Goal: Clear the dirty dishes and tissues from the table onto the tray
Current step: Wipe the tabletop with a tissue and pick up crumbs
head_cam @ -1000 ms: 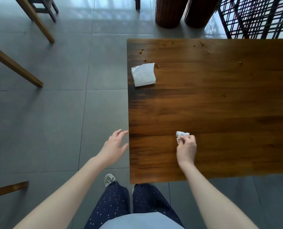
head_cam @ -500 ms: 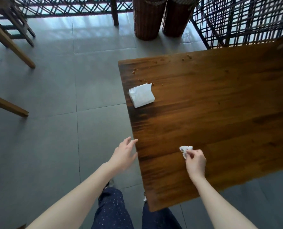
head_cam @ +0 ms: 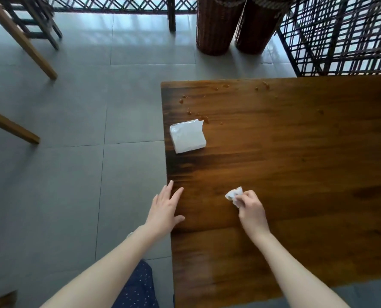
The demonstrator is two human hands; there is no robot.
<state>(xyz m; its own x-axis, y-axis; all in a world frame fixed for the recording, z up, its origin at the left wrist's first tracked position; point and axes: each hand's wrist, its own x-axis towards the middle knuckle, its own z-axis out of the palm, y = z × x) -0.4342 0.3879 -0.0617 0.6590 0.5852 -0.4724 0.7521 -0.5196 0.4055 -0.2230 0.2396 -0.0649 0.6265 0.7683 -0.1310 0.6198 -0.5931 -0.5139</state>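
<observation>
A small crumpled white tissue [head_cam: 234, 194] is pinched by the right hand [head_cam: 250, 210] over the near part of the dark wooden table [head_cam: 296, 174]. A white tissue pack [head_cam: 187, 136] lies near the table's left edge, with brown crumbs [head_cam: 198, 114] beyond it and grey floor tiles [head_cam: 73, 152] alongside. The left hand [head_cam: 165, 207] reaches over that edge with fingers straight, holding nothing.

One head-worn camera looks steeply down and forward from close above the worktop [head_cam: 296, 165]. The worktop fills the frame from 1 to 5 o'clock, and the floor [head_cam: 69, 174] spreads toward 9 o'clock.
</observation>
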